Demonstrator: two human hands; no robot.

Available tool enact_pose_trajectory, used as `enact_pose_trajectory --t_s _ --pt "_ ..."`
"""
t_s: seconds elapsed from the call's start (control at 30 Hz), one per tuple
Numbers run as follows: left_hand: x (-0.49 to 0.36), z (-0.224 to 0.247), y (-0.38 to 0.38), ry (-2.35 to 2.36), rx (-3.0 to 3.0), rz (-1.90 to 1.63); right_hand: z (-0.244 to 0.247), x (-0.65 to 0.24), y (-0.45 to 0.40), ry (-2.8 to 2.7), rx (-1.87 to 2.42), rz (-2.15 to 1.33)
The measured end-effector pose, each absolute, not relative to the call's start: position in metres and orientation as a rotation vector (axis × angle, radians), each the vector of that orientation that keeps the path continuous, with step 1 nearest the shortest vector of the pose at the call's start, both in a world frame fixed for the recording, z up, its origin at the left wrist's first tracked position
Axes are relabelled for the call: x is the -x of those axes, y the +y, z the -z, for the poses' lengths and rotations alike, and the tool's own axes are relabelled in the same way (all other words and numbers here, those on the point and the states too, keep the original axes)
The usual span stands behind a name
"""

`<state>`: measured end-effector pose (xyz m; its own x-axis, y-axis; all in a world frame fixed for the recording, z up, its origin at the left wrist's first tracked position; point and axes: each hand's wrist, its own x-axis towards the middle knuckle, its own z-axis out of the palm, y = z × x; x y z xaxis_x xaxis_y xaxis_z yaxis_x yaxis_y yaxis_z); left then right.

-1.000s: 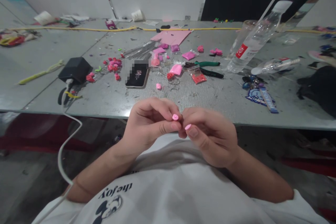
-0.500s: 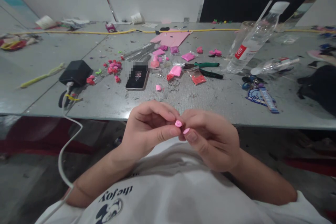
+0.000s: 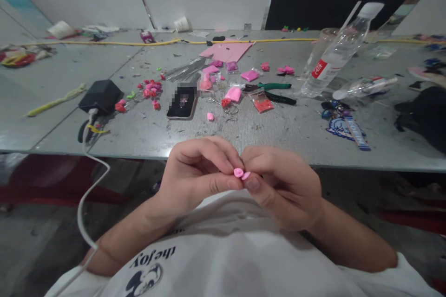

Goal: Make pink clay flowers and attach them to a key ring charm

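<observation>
Head view: the left hand [image 3: 190, 174] pinches a rolled pink piece [image 3: 238, 172]; the right hand [image 3: 287, 185] grips a flat pink piece [image 3: 246, 176] against it. Beyond the left hand lies a phone [image 3: 184, 106].

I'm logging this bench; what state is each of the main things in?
Rolled pink piece: pinched in left hand
Flat pink piece: pinched in right hand
Phone: lying flat, screen lit
Pliers: lying, handles spread
Labelled bottle: standing, capped
Black box: white cable plugged in
</observation>
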<state>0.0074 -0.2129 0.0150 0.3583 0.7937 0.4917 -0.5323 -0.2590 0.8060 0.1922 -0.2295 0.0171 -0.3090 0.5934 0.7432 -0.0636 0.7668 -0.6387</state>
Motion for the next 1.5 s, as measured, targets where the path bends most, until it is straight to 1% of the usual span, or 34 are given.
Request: enact_pose_trajectory --t_s 0.53,0.77,1.13,1.5 --pt "-0.007 -0.022 -0.219 0.345 -1.370 -1.298 -0.015 -0.189 -0.235 -1.760 0.514 -0.578" --pt "-0.008 -0.024 -0.223 0.412 -1.317 -1.289 -0.020 -0.187 -0.230 -1.801 0.458 -0.535" --pt "-0.005 -0.030 -0.227 0.402 -1.354 -1.246 -0.021 -0.185 -0.231 -1.805 0.373 -0.523" --pt "-0.003 -0.027 -0.225 0.320 -1.366 -1.235 -0.025 -0.185 -0.235 -1.833 0.418 -0.439"
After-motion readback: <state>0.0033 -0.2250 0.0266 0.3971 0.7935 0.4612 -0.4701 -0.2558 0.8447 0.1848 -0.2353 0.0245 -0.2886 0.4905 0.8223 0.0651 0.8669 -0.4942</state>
